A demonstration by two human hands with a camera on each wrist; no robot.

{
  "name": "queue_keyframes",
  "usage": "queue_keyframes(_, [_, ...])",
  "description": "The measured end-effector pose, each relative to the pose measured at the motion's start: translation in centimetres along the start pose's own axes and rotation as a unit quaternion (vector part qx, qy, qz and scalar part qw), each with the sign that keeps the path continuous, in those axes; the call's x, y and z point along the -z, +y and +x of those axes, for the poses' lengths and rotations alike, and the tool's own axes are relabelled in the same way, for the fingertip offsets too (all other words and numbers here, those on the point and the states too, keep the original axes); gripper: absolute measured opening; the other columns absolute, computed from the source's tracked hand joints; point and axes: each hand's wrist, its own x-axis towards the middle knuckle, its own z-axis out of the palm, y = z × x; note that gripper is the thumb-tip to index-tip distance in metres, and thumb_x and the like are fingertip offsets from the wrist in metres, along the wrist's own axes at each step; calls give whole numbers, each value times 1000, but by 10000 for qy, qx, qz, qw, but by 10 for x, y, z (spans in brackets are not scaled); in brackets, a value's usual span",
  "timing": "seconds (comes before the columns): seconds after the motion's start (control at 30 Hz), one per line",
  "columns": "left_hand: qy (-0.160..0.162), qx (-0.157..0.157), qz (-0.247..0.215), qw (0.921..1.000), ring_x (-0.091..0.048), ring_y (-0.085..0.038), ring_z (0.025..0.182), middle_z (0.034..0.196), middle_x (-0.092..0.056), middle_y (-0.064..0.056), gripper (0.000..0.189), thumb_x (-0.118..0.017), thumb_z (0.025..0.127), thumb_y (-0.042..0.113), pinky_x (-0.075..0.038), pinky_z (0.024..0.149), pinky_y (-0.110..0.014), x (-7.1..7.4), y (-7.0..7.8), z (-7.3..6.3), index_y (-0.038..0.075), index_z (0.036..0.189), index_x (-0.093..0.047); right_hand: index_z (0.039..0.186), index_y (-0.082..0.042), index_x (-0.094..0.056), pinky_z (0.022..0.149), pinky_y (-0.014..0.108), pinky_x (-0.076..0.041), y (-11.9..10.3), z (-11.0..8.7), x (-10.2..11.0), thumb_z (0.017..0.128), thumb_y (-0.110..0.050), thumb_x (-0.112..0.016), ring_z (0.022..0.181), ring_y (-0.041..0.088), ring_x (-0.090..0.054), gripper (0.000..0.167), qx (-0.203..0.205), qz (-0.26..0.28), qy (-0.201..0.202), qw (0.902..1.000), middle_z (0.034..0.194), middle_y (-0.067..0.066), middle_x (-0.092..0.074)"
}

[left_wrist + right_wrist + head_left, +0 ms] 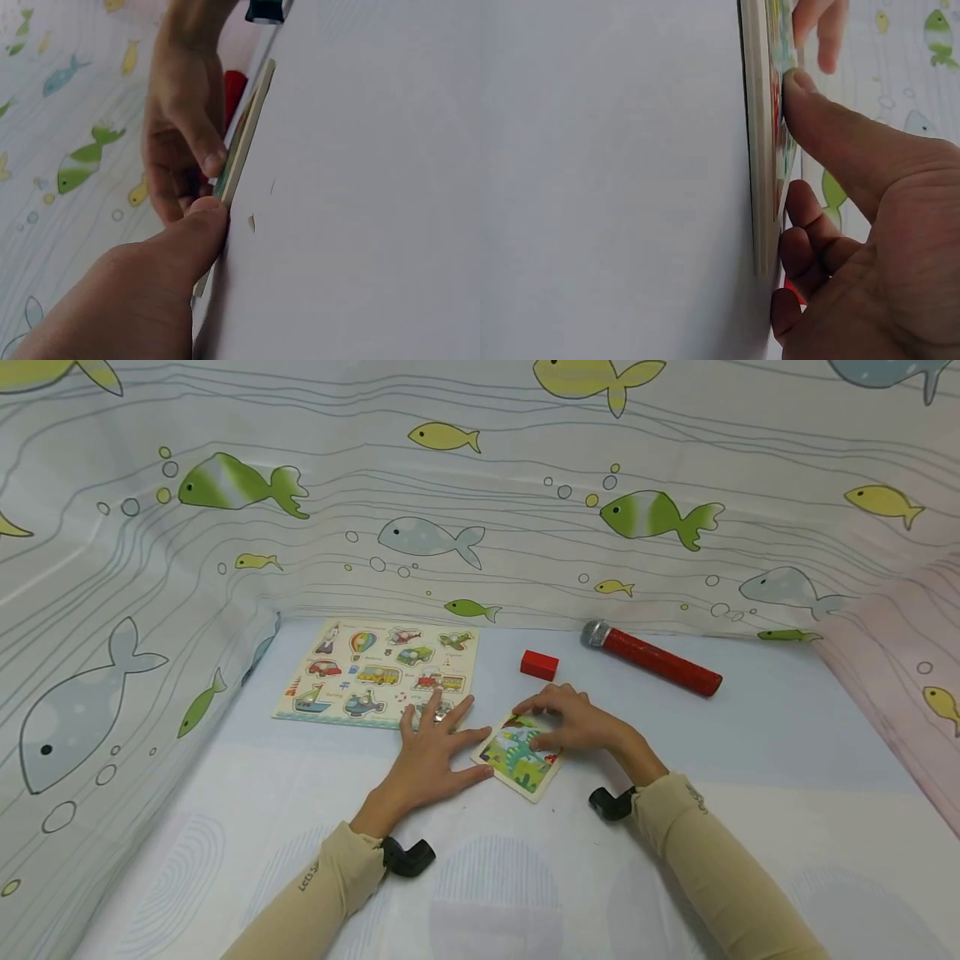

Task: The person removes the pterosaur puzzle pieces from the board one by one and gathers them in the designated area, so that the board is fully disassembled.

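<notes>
A small square dinosaur puzzle (520, 758) with a pale border lies on the table, turned cornerwise. My left hand (431, 756) has its fingers spread, with thumb and index fingertip at the puzzle's left edges. In the left wrist view, the left thumb (172, 247) meets the board's pale edge. My right hand (581, 722) grips the puzzle from the far right, its thumb on the picture and its index finger bent over the upper corner. The right wrist view shows the right thumb (832, 124) against the picture and the other fingers curled beside the board.
A larger vehicle peg puzzle (341, 685) lies at the back left, its near right corner under the left fingers. A red block (539, 665) sits behind the right hand. Farther right lies a red microphone (656, 658). Fish-printed sheeting (525, 585) rises along the back and sides.
</notes>
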Motion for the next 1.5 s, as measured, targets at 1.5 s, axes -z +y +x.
queue_keyframes(1.5, [-282,-1041,-249,9939,-25,-42,155,158,-47,9,43,-60,97,57,-1,114,-77,2,5,-1,43,137,-63,131,-26,-70,86,46,-23,-7,5,-13,96,-9,-62,107,21,-48,39,276,287,87,9992,115,1,-66])
